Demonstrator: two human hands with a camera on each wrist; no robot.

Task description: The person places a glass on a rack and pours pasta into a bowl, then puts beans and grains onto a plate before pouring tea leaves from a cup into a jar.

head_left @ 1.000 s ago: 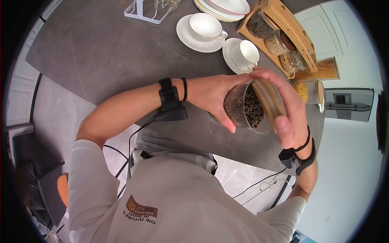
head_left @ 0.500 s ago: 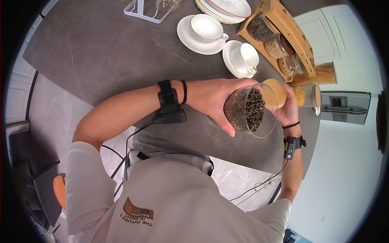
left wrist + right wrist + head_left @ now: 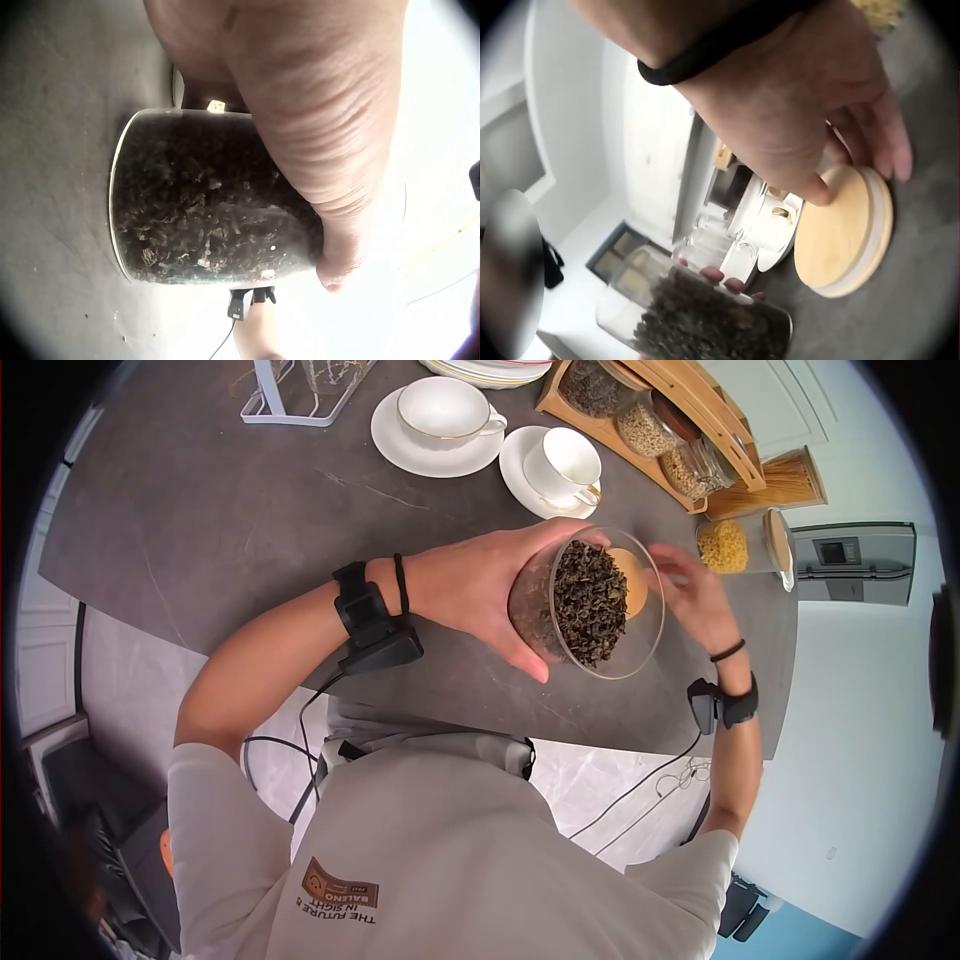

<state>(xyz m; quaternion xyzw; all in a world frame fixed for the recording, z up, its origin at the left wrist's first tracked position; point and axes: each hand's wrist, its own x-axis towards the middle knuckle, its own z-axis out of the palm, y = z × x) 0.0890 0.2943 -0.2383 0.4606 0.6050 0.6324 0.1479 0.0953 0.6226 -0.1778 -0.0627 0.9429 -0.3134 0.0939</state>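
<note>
My left hand [image 3: 480, 585] grips a clear glass jar [image 3: 533, 610] of dark, curled tea leaves [image 3: 590, 600], its thumb along the near side. The jar tips its uncovered mouth toward the head camera. Behind the glass, a round wooden lid [image 3: 832, 232] with a pale sealing ring shows close over the dark counter. My right hand [image 3: 700, 600] pinches the lid at its edge; in the right wrist view the thumb tip lies on the upper face and the other fingertips are just past the rim.
Two white cups, one wide [image 3: 450, 410] and one smaller [image 3: 565, 465], stand on saucers beyond the jar. Behind them are stacked plates [image 3: 490, 372] and a wooden rack [image 3: 735, 435] of filled jars. A jar of yellow pasta [image 3: 722, 547] sits right of my right hand.
My right hand has taken the wooden lid off the jar and lowered it toward the counter behind. The left hand keeps its hold, and the jar's mouth now faces the head camera more.
</note>
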